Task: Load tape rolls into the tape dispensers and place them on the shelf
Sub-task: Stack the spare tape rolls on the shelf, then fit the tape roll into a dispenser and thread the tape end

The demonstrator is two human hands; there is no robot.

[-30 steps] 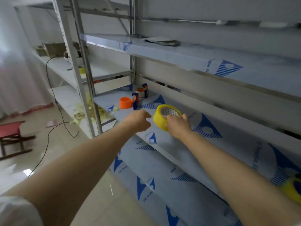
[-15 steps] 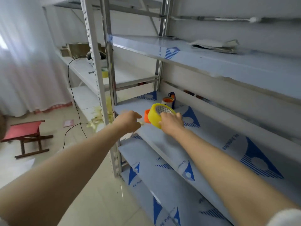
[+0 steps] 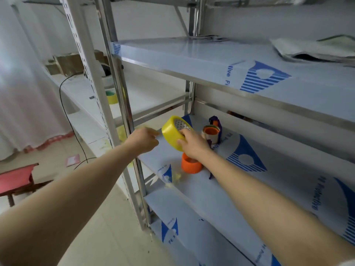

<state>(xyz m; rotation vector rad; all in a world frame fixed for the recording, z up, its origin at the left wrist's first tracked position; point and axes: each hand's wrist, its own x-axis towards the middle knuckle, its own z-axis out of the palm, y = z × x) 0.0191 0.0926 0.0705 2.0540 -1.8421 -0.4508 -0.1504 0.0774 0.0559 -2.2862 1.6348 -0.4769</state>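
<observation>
The right hand point(image 3: 193, 145) grips a yellow roll of tape with a white honeycomb-patterned core point(image 3: 172, 134). Its fingers are curled round the rim nearest the camera and the thumb is on the outer band. The roll is tilted and held in the air above the left end of the middle steel shelf point(image 3: 288, 164). The left hand point(image 3: 143, 141) is just beside the roll on its left, with loosely curled fingers and the fingertips pointing at the yellow band. Blur hides whether they pinch a tape end or only come near it.

An orange plastic cylinder-shaped tape holder point(image 3: 192, 167) stands on the shelf under the right wrist. Further back, a blue-purple tape dispenser loaded with a pale roll on an orange core point(image 3: 212, 132) stands upright. Small yellowish scraps point(image 3: 175, 177) lie near the shelf's front edge.

All the shelves wear pale protective film printed with blue striped triangle logos. On the upper shelf point(image 3: 192, 54) the fragment "tive Fi" can be read beside a logo. The lower shelf point(image 3: 207, 233) shows "PE P". On the middle shelf, to the right, the letters look like "PE Protective", though they are turned and soft. A crumpled silvery bag point(image 3: 315, 49) lies on the upper shelf.

On the neighbouring rack to the left are a brown cardboard box point(image 3: 70, 63) and a yellow-and-green roll point(image 3: 111, 96). A black cable point(image 3: 65, 116) trails to the tiled floor, where a red stool point(image 3: 17, 181) and a pink card point(image 3: 73, 160) sit by a white curtain point(image 3: 21, 96).
</observation>
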